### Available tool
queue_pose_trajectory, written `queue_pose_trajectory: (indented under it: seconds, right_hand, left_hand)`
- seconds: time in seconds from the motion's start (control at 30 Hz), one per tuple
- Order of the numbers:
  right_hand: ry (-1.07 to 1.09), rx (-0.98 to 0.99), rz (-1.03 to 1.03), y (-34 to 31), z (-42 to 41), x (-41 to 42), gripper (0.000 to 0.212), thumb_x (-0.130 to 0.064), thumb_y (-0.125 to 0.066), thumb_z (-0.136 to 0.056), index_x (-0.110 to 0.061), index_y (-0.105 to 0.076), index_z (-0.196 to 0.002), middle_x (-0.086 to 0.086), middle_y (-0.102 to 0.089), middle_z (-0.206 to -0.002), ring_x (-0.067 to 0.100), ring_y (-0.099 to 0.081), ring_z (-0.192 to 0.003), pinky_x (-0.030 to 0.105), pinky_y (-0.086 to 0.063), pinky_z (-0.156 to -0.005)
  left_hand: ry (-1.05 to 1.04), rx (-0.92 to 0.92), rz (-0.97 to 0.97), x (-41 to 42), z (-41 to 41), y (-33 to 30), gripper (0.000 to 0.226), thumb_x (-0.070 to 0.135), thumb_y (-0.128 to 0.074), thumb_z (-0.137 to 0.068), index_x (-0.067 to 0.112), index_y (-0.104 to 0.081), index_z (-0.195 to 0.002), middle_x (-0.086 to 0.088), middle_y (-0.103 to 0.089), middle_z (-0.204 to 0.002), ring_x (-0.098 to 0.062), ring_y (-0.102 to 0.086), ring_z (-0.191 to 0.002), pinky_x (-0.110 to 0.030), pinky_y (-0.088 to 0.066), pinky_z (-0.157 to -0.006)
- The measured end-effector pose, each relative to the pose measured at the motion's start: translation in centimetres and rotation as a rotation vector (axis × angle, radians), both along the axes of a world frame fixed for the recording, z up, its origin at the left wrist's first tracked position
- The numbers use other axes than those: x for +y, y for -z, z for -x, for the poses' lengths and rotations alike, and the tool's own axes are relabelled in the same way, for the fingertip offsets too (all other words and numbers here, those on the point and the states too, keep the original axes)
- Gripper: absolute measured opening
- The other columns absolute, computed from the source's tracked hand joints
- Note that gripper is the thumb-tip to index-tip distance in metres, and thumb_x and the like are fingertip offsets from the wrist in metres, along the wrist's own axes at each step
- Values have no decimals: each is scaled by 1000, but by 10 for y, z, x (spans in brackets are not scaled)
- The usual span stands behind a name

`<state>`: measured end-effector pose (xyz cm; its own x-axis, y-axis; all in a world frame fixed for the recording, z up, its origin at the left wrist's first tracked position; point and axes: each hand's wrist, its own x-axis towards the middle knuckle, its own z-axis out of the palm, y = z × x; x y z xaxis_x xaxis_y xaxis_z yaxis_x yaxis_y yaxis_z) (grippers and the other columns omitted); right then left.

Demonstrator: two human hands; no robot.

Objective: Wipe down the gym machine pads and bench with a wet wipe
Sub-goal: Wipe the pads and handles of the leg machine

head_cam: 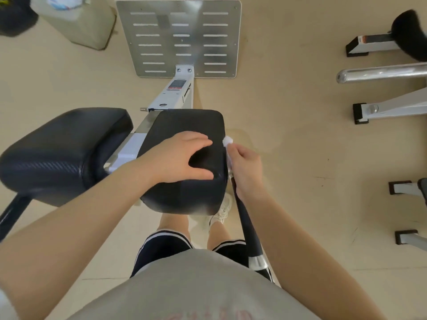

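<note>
Looks mid-job to me: the right hand [245, 168] pinches the crumpled white wet wipe [228, 141] against the right edge of the square black vinyl pad [184, 197], while the left hand [179, 158] rests spread on top, holding nothing. The second black padded cushion [60, 153] to the left isn't being touched, and I can't tell if it's done. Beige gym floor [288, 135], perforated metal footplate [179, 35] ahead.

**Hidden and cut off**

The wet wipe [227, 141] shows only as a white tuft; the right hand [245, 168] hides the rest. The left pad [62, 153] is motion-blurred. The far right black pad [410, 33] runs off the picture's edge.
</note>
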<state>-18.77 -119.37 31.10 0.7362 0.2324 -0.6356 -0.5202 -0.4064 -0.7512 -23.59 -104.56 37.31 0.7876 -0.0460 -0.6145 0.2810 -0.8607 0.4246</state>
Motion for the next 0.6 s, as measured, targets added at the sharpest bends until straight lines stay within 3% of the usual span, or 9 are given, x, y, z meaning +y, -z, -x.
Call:
queue_pose_trajectory:
  seconds: [0.07, 0.13, 0.27, 0.37, 0.5, 0.6]
  right_hand:
    - [20, -47, 13, 0, 0, 2, 47, -34, -55, -87, 5, -46, -63, 7, -33, -60, 19, -28, -60, 31, -25, -57]
    - [24, -53, 67, -8, 12, -9, 41, -27, -55, -88, 8, -49, -68, 8, -37, -59, 17, -31, -58, 28, -28, -55]
    - [-32, 81, 141, -10, 66, -50, 35, -21, -54, -89, 1, -51, -61, 3, -36, -55, 15, -31, -55, 27, -26, -55]
    - [33, 175, 194, -2, 91, -53, 41, -14, -53, -89, -15, -42, -50, -3, -34, -51, 15, -31, -52, 26, -27, -52]
    - [173, 13, 66, -15, 76, -39, 43, -12, -53, -88, -21, -39, -49, -5, -32, -49, 13, -29, -51, 26, -25, -52]
    - [179, -142, -64, -27, 73, -33, 29, -17, -55, -89, -34, -63, -68, -13, -62, -68, 9, -57, -69, 22, -44, -67]
  left_hand:
    - [71, -2, -89, -9, 14, -2, 89, 59, -59, -76, 24, -20, -146, 5, -16, -155, -15, -8, -143, -34, -13, -115]
    - [129, -11, -189, -21, 27, -2, 96, 60, -60, -75, 22, -11, -148, 3, -8, -157, -18, -4, -144, -35, -10, -116]
    - [98, -103, -327, -38, 39, 6, 93, 50, -62, -80, 18, -8, -148, -3, -8, -157, -22, -8, -144, -36, -9, -116]
    - [72, -139, -366, -43, 38, 9, 91, 48, -63, -79, 18, -11, -148, -3, -12, -156, -22, -12, -143, -36, -11, -116]
    - [81, -154, -386, -45, 40, 11, 91, 47, -64, -80, 16, -12, -148, -5, -12, -156, -24, -13, -143, -37, -11, -116]
    - [91, -164, -384, -45, 42, 14, 90, 44, -62, -82, 15, -9, -148, -5, -9, -157, -23, -9, -144, -37, -8, -116]
